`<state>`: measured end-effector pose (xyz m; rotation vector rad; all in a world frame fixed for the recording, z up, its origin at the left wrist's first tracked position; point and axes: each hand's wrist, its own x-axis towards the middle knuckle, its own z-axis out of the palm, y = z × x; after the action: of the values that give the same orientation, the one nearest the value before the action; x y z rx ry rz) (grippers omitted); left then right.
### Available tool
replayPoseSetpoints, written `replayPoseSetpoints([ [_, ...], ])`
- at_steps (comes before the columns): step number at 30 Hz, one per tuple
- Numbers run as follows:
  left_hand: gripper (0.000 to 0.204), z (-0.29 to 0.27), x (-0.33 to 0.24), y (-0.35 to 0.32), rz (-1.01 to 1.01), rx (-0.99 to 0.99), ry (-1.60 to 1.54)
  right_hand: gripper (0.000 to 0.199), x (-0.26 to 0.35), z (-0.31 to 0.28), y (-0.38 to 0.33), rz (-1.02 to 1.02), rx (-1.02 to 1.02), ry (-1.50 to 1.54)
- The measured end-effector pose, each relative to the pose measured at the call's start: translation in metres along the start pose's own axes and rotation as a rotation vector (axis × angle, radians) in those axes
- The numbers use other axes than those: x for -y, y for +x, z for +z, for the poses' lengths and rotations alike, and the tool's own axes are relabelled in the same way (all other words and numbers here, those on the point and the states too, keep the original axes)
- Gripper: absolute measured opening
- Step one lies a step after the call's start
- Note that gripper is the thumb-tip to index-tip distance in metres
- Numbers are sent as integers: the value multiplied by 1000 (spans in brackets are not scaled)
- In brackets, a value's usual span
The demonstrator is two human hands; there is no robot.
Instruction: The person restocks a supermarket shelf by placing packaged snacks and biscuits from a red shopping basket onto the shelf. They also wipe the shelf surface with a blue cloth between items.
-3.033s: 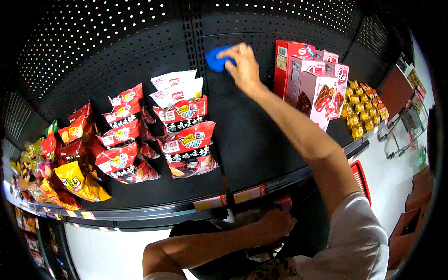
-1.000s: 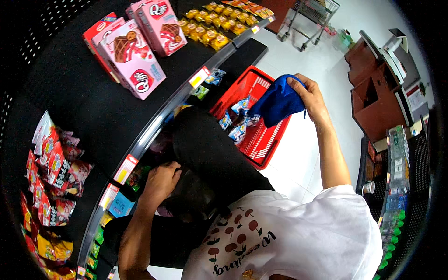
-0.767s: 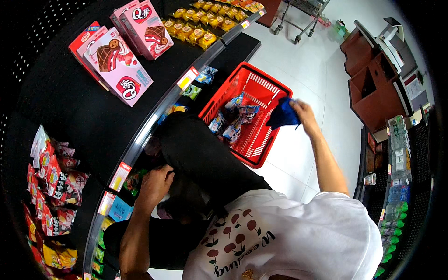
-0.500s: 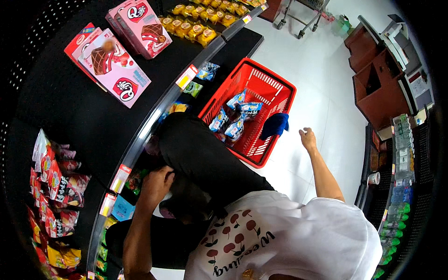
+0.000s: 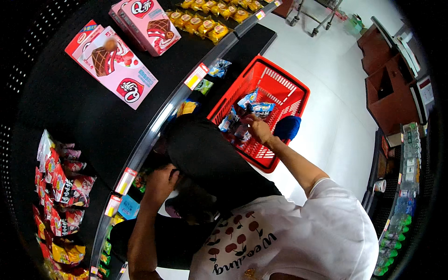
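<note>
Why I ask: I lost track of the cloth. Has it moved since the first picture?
Yes: the cloth has gone right and down, off the shelf, onto the rim of the basket.

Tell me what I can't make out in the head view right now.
All in the head view:
- Right hand: blurred; it covers part of the snack bags, so whether it grips one is unclear.
- Red basket: part of its near side is hidden by the black-clad leg.
- Left hand: fingers in shadow, their contact unclear.
- Yellow-wrapped snacks: far ones cut off by the top edge.
</note>
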<state>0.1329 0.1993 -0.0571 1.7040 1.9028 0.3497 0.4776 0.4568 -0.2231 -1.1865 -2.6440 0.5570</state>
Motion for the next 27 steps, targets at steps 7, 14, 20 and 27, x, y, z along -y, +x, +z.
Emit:
replayPoseSetpoints([
  [7,20,10,13,1,-58,48,95,32,-12,31,25,89,59,-134],
  [14,21,0,-1,1,-129,106,86,21,-41,48,17,-10,-39,-134],
  [20,23,-5,-8,-1,-133,70,121,18,-34,30,7,-33,-115,-111],
  [27,23,-21,-7,-13,-171,33,47,21,14,-71,-18,19,-207,-119],
])
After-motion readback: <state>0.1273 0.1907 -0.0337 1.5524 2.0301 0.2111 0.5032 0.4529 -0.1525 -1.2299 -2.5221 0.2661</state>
